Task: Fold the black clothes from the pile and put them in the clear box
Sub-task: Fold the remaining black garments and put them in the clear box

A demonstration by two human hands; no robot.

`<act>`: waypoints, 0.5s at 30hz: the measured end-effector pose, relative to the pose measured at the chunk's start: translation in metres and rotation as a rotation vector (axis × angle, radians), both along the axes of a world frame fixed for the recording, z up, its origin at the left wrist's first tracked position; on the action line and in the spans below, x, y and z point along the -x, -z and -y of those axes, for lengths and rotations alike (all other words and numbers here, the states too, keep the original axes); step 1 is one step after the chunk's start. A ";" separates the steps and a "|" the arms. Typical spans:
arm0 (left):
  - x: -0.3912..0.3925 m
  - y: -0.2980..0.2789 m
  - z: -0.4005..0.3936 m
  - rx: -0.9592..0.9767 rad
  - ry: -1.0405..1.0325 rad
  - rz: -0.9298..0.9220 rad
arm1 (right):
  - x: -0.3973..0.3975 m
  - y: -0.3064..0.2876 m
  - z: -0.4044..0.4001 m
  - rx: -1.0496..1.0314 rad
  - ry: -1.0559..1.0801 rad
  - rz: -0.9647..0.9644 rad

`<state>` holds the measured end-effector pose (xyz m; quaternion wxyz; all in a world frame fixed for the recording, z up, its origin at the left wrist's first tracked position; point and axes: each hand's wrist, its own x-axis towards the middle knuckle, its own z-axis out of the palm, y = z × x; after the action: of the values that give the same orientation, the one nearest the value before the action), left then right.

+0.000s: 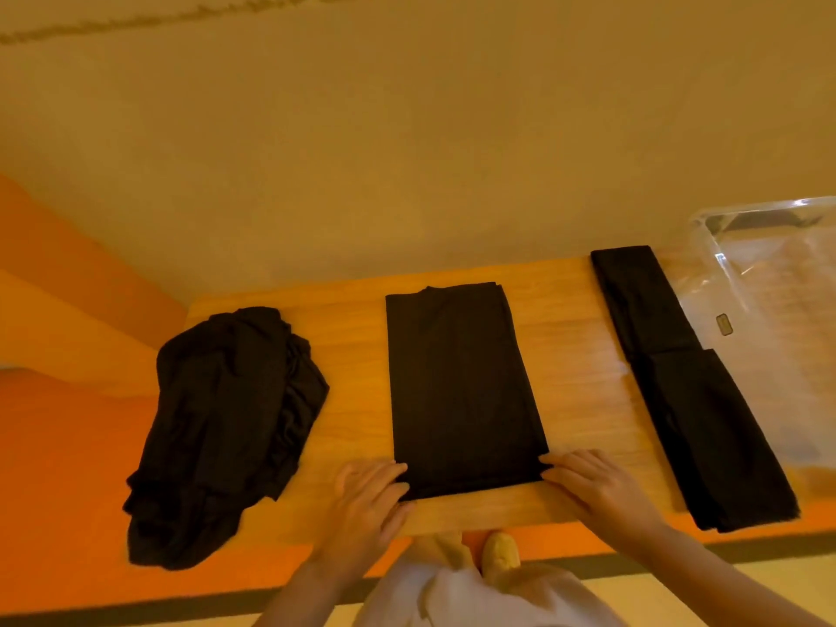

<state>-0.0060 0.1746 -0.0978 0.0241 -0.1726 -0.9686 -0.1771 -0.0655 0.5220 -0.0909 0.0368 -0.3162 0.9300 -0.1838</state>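
Head view: clear box (769, 282) at table's (344, 319) far right, contents indiscernible. Folded black garment (461, 386) lies long axis front-to-back. Left hand (368, 504) and right hand (592, 484) pinch its near corners.

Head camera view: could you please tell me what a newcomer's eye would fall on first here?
First, the black garment folded into a long strip mid-table, with the left hand and right hand gripping its near corners. A rumpled black pile lies to the left; two folded black pieces lie end to end on the right, beside the clear box.

Matt black cloth garment (461, 391), smooth wood-grain table (348, 355), glossy clear plastic box (769, 282)
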 end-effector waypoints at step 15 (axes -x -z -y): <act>0.053 0.023 -0.047 0.210 -0.069 0.214 | 0.043 0.024 0.067 -0.335 -0.001 0.021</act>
<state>-0.0592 0.2216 -0.1212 -0.0914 -0.1208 -0.9842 -0.0915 -0.1080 0.4550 -0.1145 0.0988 -0.3042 0.9470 -0.0292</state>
